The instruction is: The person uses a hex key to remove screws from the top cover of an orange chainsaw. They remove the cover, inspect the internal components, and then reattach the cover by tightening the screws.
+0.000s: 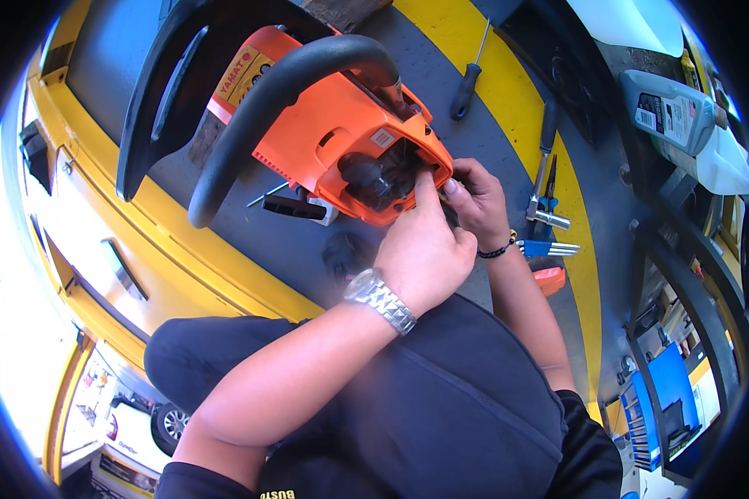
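Observation:
An orange chainsaw [333, 141] with a black curved handle [258, 116] and black front guard [162, 108] lies before me, a recess with dark parts [370, 179] exposed at its near end. My left hand [420, 258], wearing a steel watch, has its index finger extended into that recess, the tip partly hidden, and its other fingers curled. My right hand [478, 204] grips the housing's right edge beside it, thumb near the rim.
A screwdriver [470, 83], ratchet [546, 141], socket [549, 218] and hex key set [549, 249] lie right of the saw on the grey-and-yellow surface. Bottles [666, 112] and a black metal frame [682, 258] stand farther right. Yellow panels [91, 208] border the left side.

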Available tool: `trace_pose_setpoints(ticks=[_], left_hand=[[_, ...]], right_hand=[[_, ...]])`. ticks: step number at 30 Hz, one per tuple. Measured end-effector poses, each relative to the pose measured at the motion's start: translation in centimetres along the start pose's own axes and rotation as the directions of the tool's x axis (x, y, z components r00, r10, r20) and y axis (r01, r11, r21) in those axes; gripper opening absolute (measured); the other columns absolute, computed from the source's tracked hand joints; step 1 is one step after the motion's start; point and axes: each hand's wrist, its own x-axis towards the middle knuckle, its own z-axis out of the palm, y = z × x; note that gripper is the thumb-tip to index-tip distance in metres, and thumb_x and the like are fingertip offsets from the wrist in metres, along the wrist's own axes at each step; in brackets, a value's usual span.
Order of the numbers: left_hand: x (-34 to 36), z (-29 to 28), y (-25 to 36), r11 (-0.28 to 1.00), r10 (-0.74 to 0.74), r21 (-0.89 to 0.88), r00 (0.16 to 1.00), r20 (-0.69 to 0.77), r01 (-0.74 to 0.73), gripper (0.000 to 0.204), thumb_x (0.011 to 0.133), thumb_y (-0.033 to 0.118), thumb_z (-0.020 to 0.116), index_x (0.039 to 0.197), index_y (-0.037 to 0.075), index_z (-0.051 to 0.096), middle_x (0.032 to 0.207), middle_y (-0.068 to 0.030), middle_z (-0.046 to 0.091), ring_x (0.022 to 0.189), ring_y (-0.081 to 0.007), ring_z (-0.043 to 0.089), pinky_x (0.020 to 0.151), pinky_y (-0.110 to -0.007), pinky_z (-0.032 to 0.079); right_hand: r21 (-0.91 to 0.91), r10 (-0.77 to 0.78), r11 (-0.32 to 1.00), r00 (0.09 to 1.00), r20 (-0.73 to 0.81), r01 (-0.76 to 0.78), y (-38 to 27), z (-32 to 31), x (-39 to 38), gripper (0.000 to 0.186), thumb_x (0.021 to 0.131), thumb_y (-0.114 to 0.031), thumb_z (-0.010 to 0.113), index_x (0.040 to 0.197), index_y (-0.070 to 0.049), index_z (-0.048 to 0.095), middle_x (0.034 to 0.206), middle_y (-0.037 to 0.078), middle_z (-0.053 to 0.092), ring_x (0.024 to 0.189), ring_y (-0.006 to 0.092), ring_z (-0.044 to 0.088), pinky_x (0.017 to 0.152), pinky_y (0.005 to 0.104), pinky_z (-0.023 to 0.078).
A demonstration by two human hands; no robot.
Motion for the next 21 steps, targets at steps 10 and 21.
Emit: trace_pose_setpoints(ticks=[10,21], left_hand=[[0.5,-0.3,0.4,0.999,0.023,0.034,0.998,0.051,-0.025,0.084,0.089,0.021,0.065,0.154,-0.004,0.018,0.096,-0.0339,0.07,0.089,-0.0498,0.071,0.083,-0.054,0.057],[0.7,-0.2,1.0,0.992,0.021,0.124,0.998,0.061,-0.028,0.081,0.088,0.022,0.063,0.147,-0.012,0.018,0.089,-0.0331,0.069,0.083,-0.048,0.071,0.078,-0.052,0.059]], right_hand=[[-0.229,-0.157,0.965,0.98,-0.126,0.125,-1.5,1.1,0.0,0.02,0.082,-0.006,0.075,0.1,-0.005,0.066,0.086,0.01,0.067,0.079,0.0261,0.066,0.073,0.0361,0.053],[-0.213,-0.119,0.972,0.991,-0.059,0.104,-0.6,0.6,-0.4,0.023,0.083,-0.009,0.074,0.105,-0.003,0.068,0.096,0.012,0.07,0.085,0.0305,0.067,0.076,0.0383,0.054]])
